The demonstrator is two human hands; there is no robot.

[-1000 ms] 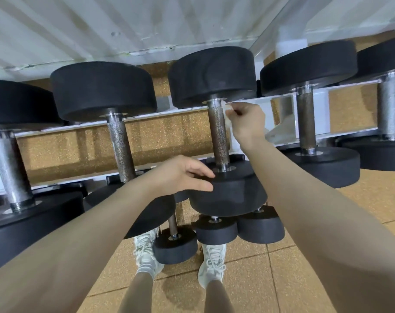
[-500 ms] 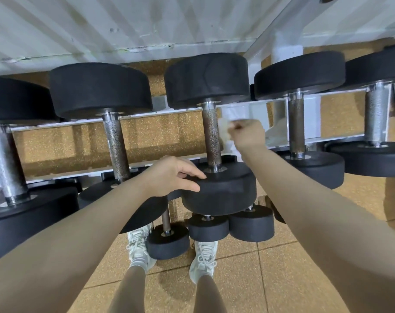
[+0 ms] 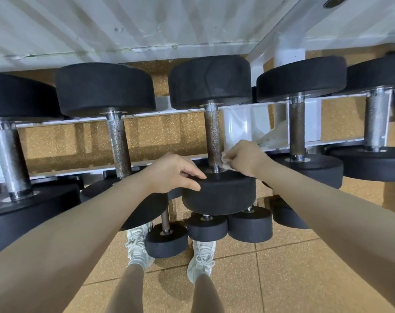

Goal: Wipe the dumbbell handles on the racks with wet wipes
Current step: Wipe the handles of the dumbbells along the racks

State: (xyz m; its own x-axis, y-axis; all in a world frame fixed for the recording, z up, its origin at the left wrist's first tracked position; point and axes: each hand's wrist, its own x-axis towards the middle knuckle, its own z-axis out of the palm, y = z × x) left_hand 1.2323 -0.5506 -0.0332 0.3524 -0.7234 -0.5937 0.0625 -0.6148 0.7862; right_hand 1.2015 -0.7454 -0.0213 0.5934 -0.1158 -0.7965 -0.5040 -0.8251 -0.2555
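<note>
Wipe [image 3: 226,164] pinched at dumbbell handle [image 3: 212,141], unlabelled

Black dumbbell heads [image 3: 219,193]; white rack [image 3: 169,115]; speckled tan floor [image 3: 282,267]
</note>
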